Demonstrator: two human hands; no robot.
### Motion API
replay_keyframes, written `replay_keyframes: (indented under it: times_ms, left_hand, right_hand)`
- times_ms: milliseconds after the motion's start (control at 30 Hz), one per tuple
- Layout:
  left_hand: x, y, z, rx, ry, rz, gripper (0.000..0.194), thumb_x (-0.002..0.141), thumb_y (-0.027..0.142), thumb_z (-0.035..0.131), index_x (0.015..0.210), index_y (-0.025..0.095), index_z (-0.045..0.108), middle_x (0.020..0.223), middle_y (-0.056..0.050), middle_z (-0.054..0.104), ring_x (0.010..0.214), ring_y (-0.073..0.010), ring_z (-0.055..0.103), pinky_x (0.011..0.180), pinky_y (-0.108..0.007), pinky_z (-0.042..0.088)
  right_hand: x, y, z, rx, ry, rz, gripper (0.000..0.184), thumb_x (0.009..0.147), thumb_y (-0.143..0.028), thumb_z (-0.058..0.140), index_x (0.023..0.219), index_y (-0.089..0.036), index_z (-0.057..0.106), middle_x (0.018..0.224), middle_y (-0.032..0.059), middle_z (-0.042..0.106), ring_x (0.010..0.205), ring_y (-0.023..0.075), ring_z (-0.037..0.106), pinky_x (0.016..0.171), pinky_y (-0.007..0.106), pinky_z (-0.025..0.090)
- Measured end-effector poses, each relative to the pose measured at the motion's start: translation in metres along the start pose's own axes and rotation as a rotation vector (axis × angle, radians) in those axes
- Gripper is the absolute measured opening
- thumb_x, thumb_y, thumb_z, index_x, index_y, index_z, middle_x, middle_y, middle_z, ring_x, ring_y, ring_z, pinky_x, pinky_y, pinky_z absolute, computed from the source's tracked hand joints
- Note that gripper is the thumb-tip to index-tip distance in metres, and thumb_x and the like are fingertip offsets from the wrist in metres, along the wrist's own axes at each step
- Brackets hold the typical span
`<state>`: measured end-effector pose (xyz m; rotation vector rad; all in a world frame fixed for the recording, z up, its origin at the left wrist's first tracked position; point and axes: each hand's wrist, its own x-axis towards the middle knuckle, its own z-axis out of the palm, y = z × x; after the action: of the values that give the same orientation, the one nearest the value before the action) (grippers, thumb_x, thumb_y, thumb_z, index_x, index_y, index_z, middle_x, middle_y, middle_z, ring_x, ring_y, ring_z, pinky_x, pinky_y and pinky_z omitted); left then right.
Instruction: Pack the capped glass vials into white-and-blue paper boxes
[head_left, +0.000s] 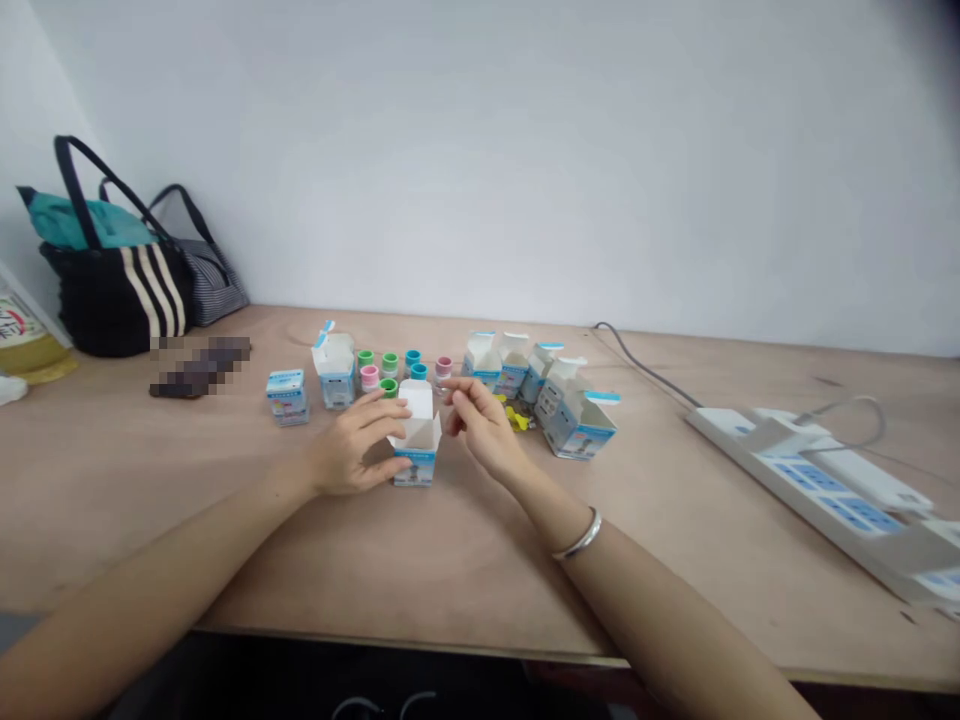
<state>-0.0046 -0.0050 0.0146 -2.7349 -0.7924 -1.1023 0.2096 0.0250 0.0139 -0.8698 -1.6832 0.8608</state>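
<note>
An open white-and-blue paper carton [415, 450] stands upright on the wooden table [465, 590], its top flaps raised. My left hand [351, 447] rests against the carton's left side, with fingers and thumb touching it. My right hand [480, 425] is just to the carton's right, fingertips pinched close together; anything thin between them is too small to tell. Behind the hands stand several small bottles with green, pink and blue caps [390, 372]. Several more open cartons [577, 425] sit to the right, with a yellow item [517, 418] near them. A closed blue-and-white carton [287, 397] stands to the left.
A black striped bag [120, 290] and a grey striped bag [210, 285] stand at the back left, beside a pixelated dark object [199, 367]. A white power strip [810, 490] with a grey cable lies at the right. The table's front edge runs below my arms.
</note>
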Motion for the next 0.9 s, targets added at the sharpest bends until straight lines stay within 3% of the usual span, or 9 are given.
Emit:
replay_keyframes:
  times_ms: [67, 200, 300, 433, 500, 633, 667, 733, 900]
  left_hand:
    - [-0.001, 0.0, 0.002, -0.004, -0.014, -0.004, 0.02, 0.079, 0.03, 0.062, 0.093, 0.018, 0.056, 0.115, -0.011, 0.062, 0.113, -0.0227, 0.056, 0.108, -0.047, 0.034]
    - [-0.003, 0.002, 0.004, -0.016, -0.012, -0.015, 0.021, 0.079, 0.03, 0.063, 0.095, 0.02, 0.055, 0.115, -0.01, 0.062, 0.11, -0.0217, 0.058, 0.107, -0.047, 0.034]
    - [-0.003, 0.003, 0.002, -0.046, -0.003, -0.035, 0.025, 0.078, 0.029, 0.063, 0.098, 0.02, 0.052, 0.113, -0.01, 0.063, 0.11, -0.0221, 0.058, 0.107, -0.047, 0.036]
    - [-0.004, 0.004, 0.003, -0.085, 0.008, -0.105, 0.034, 0.076, 0.032, 0.065, 0.101, 0.021, 0.046, 0.111, -0.008, 0.064, 0.105, -0.0227, 0.061, 0.106, -0.05, 0.037]
    - [-0.005, 0.004, 0.005, -0.102, 0.015, -0.127, 0.037, 0.075, 0.032, 0.065, 0.104, 0.021, 0.044, 0.112, -0.008, 0.063, 0.104, -0.0225, 0.062, 0.106, -0.051, 0.036]
    - [-0.005, 0.004, 0.008, -0.149, 0.026, -0.141, 0.037, 0.075, 0.031, 0.066, 0.099, 0.022, 0.04, 0.117, -0.01, 0.061, 0.112, -0.0233, 0.058, 0.106, -0.05, 0.035]
    - [-0.005, 0.004, 0.008, -0.159, 0.028, -0.153, 0.036, 0.075, 0.031, 0.066, 0.097, 0.022, 0.039, 0.118, -0.011, 0.06, 0.113, -0.0239, 0.057, 0.105, -0.049, 0.037]
    - [-0.004, 0.004, 0.008, -0.178, 0.032, -0.171, 0.035, 0.074, 0.03, 0.067, 0.093, 0.021, 0.038, 0.119, -0.012, 0.059, 0.115, -0.025, 0.056, 0.099, -0.046, 0.043]
    - [-0.003, 0.003, 0.007, -0.189, 0.066, -0.145, 0.036, 0.072, 0.028, 0.069, 0.088, 0.021, 0.037, 0.122, -0.015, 0.056, 0.113, -0.0254, 0.057, 0.089, -0.039, 0.049]
  right_hand:
    - [0.01, 0.008, -0.003, -0.199, -0.001, -0.137, 0.028, 0.088, -0.02, 0.038, 0.112, -0.02, 0.054, 0.09, 0.0045, 0.052, 0.072, 0.0137, 0.054, 0.068, 0.031, 0.05]
    - [0.022, 0.017, -0.004, -0.469, -0.145, -0.371, 0.036, 0.078, -0.005, 0.043, 0.108, -0.019, 0.058, 0.101, 0.0089, 0.049, 0.1, 0.0193, 0.051, 0.091, 0.038, 0.044]
    - [0.022, 0.018, -0.005, -0.533, -0.18, -0.412, 0.028, 0.075, -0.005, 0.048, 0.098, -0.018, 0.057, 0.103, 0.0094, 0.05, 0.102, 0.0205, 0.05, 0.091, 0.037, 0.044]
    - [0.018, 0.009, -0.017, -0.629, -0.151, -0.36, 0.007, 0.077, -0.013, 0.052, 0.079, -0.019, 0.052, 0.086, 0.0064, 0.056, 0.083, 0.0204, 0.054, 0.078, 0.035, 0.045]
    - [0.015, -0.001, -0.024, -0.647, -0.066, -0.367, 0.006, 0.079, -0.017, 0.054, 0.077, -0.02, 0.049, 0.08, 0.0053, 0.056, 0.078, 0.0205, 0.054, 0.074, 0.035, 0.044]
    - [0.004, -0.031, -0.03, -0.566, 0.314, -0.483, 0.006, 0.085, -0.027, 0.051, 0.085, -0.023, 0.047, 0.093, 0.0086, 0.058, 0.088, 0.023, 0.055, 0.079, 0.038, 0.043]
    - [0.001, -0.038, -0.028, -0.537, 0.354, -0.506, 0.006, 0.086, -0.028, 0.049, 0.087, -0.023, 0.046, 0.096, 0.0093, 0.057, 0.09, 0.0233, 0.056, 0.08, 0.039, 0.042]
    - [-0.005, -0.049, -0.024, -0.517, 0.287, -0.549, 0.006, 0.087, -0.028, 0.049, 0.089, -0.023, 0.046, 0.097, 0.0094, 0.058, 0.092, 0.0236, 0.056, 0.081, 0.04, 0.042]
    - [-0.012, -0.056, -0.016, -0.637, -0.085, -0.615, 0.01, 0.084, -0.029, 0.057, 0.083, -0.023, 0.049, 0.095, 0.0058, 0.063, 0.094, 0.0234, 0.055, 0.085, 0.041, 0.037]
